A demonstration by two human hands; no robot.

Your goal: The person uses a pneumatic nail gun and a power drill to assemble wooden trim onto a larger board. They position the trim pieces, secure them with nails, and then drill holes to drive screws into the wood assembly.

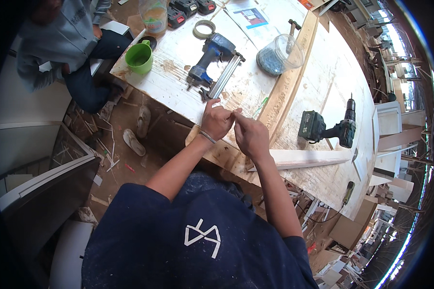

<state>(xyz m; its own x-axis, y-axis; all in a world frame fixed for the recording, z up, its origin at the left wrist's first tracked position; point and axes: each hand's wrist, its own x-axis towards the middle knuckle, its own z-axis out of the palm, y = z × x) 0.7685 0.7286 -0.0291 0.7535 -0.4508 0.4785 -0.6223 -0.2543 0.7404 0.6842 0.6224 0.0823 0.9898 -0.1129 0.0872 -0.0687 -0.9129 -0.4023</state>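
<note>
My left hand (218, 121) and right hand (252, 137) meet mid-frame, fingers (243, 124) curled, can't tell on what; blue-black nail gun (219, 47) above, presumably for reach.

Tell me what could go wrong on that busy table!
The green mug stands near the edge of the table, so a bump might knock it off. The nail gun lies very close to the left hand, so the hand might nudge it by accident.
</note>
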